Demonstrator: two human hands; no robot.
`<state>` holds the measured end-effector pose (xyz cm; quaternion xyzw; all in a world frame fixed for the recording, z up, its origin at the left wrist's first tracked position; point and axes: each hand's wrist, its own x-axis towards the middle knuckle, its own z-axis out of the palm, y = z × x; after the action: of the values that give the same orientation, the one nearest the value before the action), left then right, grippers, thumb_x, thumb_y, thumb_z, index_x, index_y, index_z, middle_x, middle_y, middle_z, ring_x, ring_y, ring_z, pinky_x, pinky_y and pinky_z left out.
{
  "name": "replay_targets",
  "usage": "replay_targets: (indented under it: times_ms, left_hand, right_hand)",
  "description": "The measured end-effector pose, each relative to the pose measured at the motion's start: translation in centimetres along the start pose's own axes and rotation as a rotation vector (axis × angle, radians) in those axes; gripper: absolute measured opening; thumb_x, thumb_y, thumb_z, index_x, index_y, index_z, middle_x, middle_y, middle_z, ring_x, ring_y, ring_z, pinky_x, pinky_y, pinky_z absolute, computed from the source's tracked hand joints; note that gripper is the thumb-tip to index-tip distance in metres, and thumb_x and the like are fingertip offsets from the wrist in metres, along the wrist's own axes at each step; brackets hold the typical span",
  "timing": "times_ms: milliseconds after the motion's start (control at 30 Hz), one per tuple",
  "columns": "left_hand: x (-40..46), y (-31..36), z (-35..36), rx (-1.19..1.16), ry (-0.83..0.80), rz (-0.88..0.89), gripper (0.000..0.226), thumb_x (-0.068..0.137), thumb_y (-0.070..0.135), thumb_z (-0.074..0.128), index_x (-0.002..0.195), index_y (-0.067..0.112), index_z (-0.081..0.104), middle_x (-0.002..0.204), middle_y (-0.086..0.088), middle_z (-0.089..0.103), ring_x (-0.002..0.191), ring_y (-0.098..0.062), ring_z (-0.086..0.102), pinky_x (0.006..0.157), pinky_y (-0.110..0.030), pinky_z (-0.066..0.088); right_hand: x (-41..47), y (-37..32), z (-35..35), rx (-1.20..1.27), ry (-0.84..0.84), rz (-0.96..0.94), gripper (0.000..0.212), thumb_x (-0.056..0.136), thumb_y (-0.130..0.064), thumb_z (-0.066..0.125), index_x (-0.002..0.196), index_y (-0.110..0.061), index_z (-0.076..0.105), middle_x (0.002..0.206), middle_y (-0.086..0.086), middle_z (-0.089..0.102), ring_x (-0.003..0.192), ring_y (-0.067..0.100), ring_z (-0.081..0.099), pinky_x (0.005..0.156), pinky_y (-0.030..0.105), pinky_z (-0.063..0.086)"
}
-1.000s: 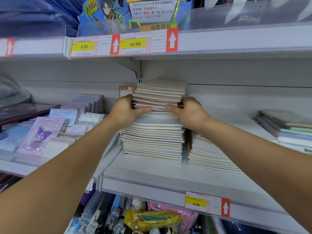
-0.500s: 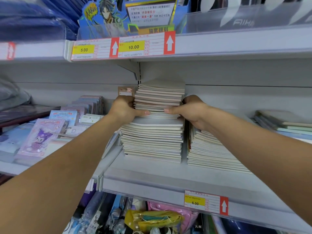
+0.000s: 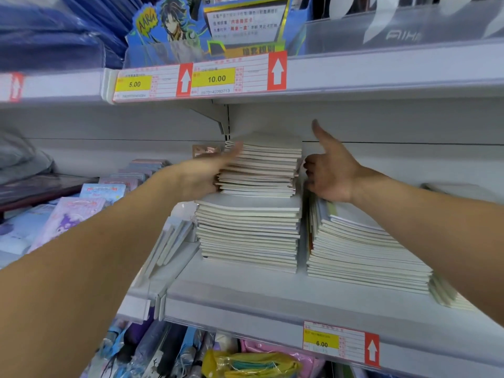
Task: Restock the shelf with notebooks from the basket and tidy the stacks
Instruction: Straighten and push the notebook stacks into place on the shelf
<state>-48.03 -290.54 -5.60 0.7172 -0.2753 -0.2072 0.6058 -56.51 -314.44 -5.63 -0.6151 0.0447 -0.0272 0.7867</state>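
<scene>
The left hand [image 3: 203, 173] lies flat, fingers straight, against the left edge of the upper notebooks [image 3: 261, 167]; the right hand [image 3: 331, 173] stands at their right edge, thumb raised, fingers loosely curled and gripping nothing. These notebooks top a taller stack [image 3: 248, 230] on the shelf [image 3: 245, 293], just beside a lower stack [image 3: 362, 249].
</scene>
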Motion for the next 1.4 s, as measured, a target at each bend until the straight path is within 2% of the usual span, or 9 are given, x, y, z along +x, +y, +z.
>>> replay_targets:
  times_ms: [367,700,767,800,867,967,1133,1233,1400]
  left_hand:
    - [7.0,-1.5,-1.9,-0.583,0.116,-0.018,0.091,0.05,0.102,0.032,0.086,0.022,0.053,0.091,-0.011,0.047,0.095,-0.029,0.048,0.108,-0.044,0.034]
    - [7.5,-0.9,-0.2,-0.382,0.203,-0.005,0.104,0.072,0.093,0.019,0.145,0.021,0.036,0.135,-0.025,0.048,0.122,-0.049,0.045,0.105,-0.051,0.037]
    - [6.7,-0.7,-0.1,-0.369,0.196,0.019,0.091,0.071,0.094,0.02,0.121,0.031,0.063,0.103,-0.02,0.071,0.08,-0.046,0.063,0.046,-0.021,0.03]
    - [6.4,-0.6,0.0,-0.402,0.167,0.027,0.084,0.072,0.093,0.02,0.096,0.031,0.071,0.073,-0.014,0.072,0.061,-0.048,0.056,0.066,-0.038,-0.01]
    - [6.3,-0.5,-0.1,-0.441,0.154,0.055,0.076,0.073,0.093,0.019,0.068,0.03,0.061,0.047,-0.011,0.056,0.042,-0.033,0.046,0.043,-0.024,0.016]
    - [7.0,-0.7,-0.2,-0.479,0.241,0.045,0.083,0.075,0.091,0.021,0.123,0.035,0.058,0.105,-0.024,0.07,0.1,-0.04,0.067,0.092,-0.043,0.051]
    - [5.4,-0.9,-0.9,-0.586,0.277,-0.002,0.104,0.06,0.1,0.026,0.087,0.012,0.074,0.092,-0.011,0.071,0.091,-0.03,0.069,0.094,-0.048,0.052]
    - [5.0,-0.9,-0.8,-0.559,0.35,-0.061,0.132,0.033,0.103,0.046,0.137,0.022,0.053,0.121,-0.011,0.068,0.107,-0.033,0.066,0.098,-0.054,0.048]
    - [2.3,0.1,4.0,-0.378,0.631,0.191,0.095,0.082,0.083,0.019,0.151,0.019,0.03,0.157,-0.008,0.031,0.141,-0.028,0.033,0.116,-0.043,0.02]
  right_hand:
    - [7.5,1.5,0.5,-0.01,0.17,-0.106,0.09,0.046,-0.106,0.028,0.086,-0.028,0.048,0.07,0.006,0.044,0.053,0.022,0.039,0.053,0.027,0.034]
    - [7.5,1.9,1.4,0.292,0.108,-0.142,0.093,0.069,-0.095,0.033,0.11,-0.021,0.073,0.107,0.009,0.073,0.099,0.031,0.069,0.094,0.045,0.051]
    - [6.9,1.6,1.4,0.263,0.128,-0.151,0.091,0.072,-0.093,0.032,0.106,-0.019,0.074,0.105,0.006,0.073,0.099,0.031,0.069,0.099,0.048,0.049]
    - [6.6,1.3,1.7,0.263,0.146,-0.154,0.088,0.073,-0.093,0.033,0.095,-0.02,0.075,0.098,0.006,0.072,0.094,0.03,0.068,0.099,0.047,0.049]
    - [6.3,1.0,2.3,0.221,0.161,-0.158,0.084,0.075,-0.091,0.032,0.071,-0.02,0.076,0.081,0.005,0.069,0.081,0.028,0.068,0.091,0.044,0.053]
    - [5.6,0.8,3.3,0.064,0.24,-0.129,0.069,0.086,-0.082,0.03,0.064,-0.027,0.065,0.063,0.002,0.061,0.058,0.023,0.06,0.064,0.029,0.049]
    - [4.8,1.0,4.4,-0.022,0.355,-0.062,0.083,0.085,-0.084,0.02,0.145,-0.031,0.041,0.135,-0.003,0.053,0.123,0.024,0.053,0.105,0.037,0.04]
    - [4.7,1.6,3.8,-0.02,0.304,-0.059,0.067,0.057,-0.102,0.03,0.085,-0.043,0.041,0.09,-0.002,0.053,0.069,0.023,0.044,0.059,0.033,0.033]
    - [4.9,1.9,4.4,0.146,0.328,-0.146,0.104,0.056,-0.1,0.038,0.143,-0.043,0.043,0.143,-0.009,0.049,0.13,0.03,0.05,0.114,0.044,0.034]
